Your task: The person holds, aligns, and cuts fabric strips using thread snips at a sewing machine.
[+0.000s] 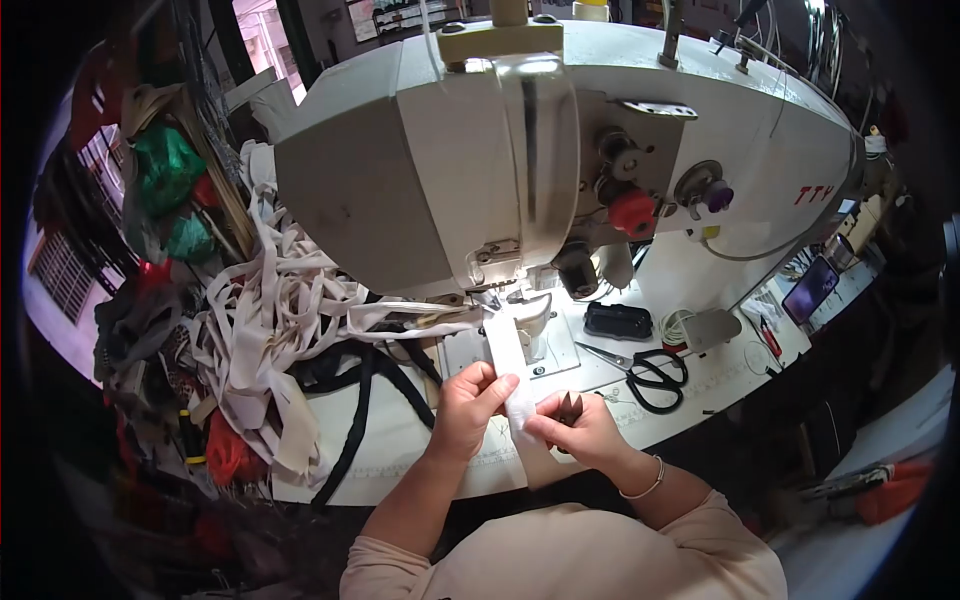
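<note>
A white fabric strip (509,352) runs from under the needle area of the sewing machine (430,170) down toward my body. My left hand (468,408) pinches its left edge between thumb and fingers. Lower down, my right hand (585,430) grips the strip's near end. Small dark thread snips (570,408) are also in my right hand, with their pointed tips sticking up past the fingers. The strip's far end is hidden by the machine's foot.
Black-handled scissors (655,380) lie on the table (400,455) to the right, beside a black case (617,321). A large heap of pale fabric strips (265,340) fills the left side, with black straps (355,425) near it. A phone (811,290) stands at far right.
</note>
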A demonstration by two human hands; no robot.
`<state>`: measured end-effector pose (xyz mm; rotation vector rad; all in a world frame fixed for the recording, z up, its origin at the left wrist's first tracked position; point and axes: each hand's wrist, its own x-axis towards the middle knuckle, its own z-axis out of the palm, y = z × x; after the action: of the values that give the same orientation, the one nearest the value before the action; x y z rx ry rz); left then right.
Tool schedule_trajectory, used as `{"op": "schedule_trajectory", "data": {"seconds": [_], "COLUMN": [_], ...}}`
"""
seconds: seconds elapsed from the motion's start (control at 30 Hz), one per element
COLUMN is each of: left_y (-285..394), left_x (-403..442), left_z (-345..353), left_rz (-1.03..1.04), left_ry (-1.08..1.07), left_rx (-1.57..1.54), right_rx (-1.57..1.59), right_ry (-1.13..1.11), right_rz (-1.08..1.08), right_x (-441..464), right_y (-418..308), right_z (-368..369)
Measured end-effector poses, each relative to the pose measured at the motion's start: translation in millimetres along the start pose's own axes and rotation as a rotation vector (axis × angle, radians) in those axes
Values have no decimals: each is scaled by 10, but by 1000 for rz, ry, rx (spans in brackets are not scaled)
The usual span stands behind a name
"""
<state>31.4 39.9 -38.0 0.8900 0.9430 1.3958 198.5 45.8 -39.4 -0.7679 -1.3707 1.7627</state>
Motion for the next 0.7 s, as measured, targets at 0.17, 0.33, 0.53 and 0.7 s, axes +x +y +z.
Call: {"op": "schedule_trajectory", "data": {"seconds": [0.17,0.33,0.53,0.7], "left_y": [68,101,31,9], "left_x": [60,32,75,23], "left_z": [-18,-116,77,-1], "left_rz": [32,32,7,9], "left_ry": [54,88,48,15], "left_rx": [26,8,-12,-36], "right_rx": [38,26,-27,-28], "right_ry": [25,25,-41,-52], "right_rz": [-18,-13,87,51], "right_x": [65,113,41,24], "right_y": [22,86,116,73], "right_z": [42,121,-31,11]}}
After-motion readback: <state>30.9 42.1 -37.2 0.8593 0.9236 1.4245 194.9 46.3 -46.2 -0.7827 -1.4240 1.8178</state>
